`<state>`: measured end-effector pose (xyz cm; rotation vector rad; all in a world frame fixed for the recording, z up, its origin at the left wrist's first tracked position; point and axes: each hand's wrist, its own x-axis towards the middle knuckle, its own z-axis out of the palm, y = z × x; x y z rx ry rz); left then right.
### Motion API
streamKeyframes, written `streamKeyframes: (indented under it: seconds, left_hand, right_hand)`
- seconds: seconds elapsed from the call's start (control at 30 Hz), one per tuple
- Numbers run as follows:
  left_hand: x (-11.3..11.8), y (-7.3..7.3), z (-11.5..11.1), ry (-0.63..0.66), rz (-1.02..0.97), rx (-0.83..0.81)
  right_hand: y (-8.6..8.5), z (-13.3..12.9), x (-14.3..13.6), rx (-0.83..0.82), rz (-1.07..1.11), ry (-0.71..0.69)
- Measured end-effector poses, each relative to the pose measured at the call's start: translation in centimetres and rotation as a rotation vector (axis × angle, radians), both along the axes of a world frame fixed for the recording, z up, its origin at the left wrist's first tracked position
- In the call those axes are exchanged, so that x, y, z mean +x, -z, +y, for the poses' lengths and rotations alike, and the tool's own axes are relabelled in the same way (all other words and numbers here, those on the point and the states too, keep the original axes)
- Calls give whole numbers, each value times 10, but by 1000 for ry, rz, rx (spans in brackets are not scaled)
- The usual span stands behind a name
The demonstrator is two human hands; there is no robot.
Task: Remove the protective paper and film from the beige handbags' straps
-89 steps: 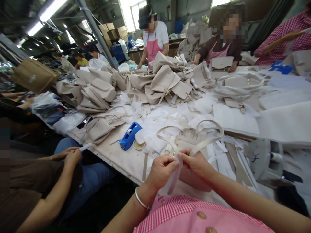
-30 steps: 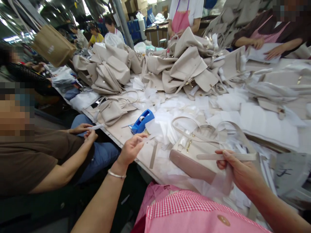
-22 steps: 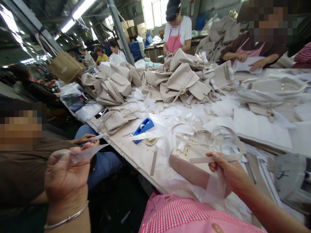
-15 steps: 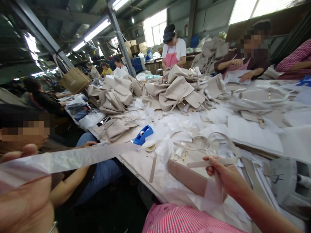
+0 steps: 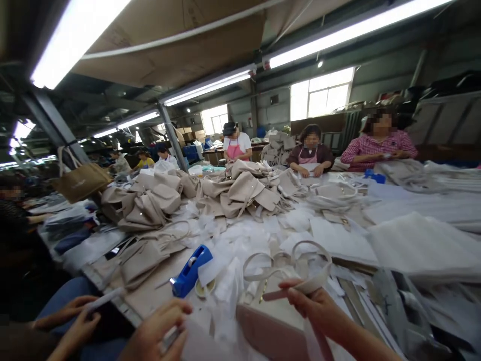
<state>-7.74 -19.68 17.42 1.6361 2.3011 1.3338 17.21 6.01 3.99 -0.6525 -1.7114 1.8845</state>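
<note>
My right hand (image 5: 311, 307) pinches a beige bag strap (image 5: 313, 285), its flat end jutting left past my fingers. A pale translucent strip (image 5: 312, 335) hangs below that hand. Under and left of it lies a beige handbag (image 5: 268, 326) with a gold chain detail and looped handles. My left hand (image 5: 156, 333), low in the view and slightly blurred, has its fingers curled around a pale strip (image 5: 171, 338), partly hidden by them. Just beyond my left hand stands a blue tape dispenser (image 5: 192, 271), with a roll of tape (image 5: 205, 288) beside it.
A large heap of beige bags (image 5: 240, 188) covers the table's middle. White sheets (image 5: 432, 245) are stacked at right, near a grey plastic-looking object (image 5: 406, 306). A co-worker's hands (image 5: 80, 313) hold a pale strip at left. Other people work across the table.
The view has swung right and up. My left hand has come from the far left toward the table, its fingers now curled; the long stretched strip no longer shows. My right hand still holds the strap.
</note>
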Motion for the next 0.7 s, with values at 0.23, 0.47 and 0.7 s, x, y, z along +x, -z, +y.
streamKeyframes:
  seconds: [0.23,0.47,0.7]
  left_hand:
    - [55,75,88,253,-814,-206]
    - [74,97,119,233,-1088,-264]
    - [83,114,136,149,-967,-306]
  right_hand:
    - [-14,1,16,-5,-33,39]
    - [-25,13,21,-130,72,130]
    - [-17,25,13,-168,78,182]
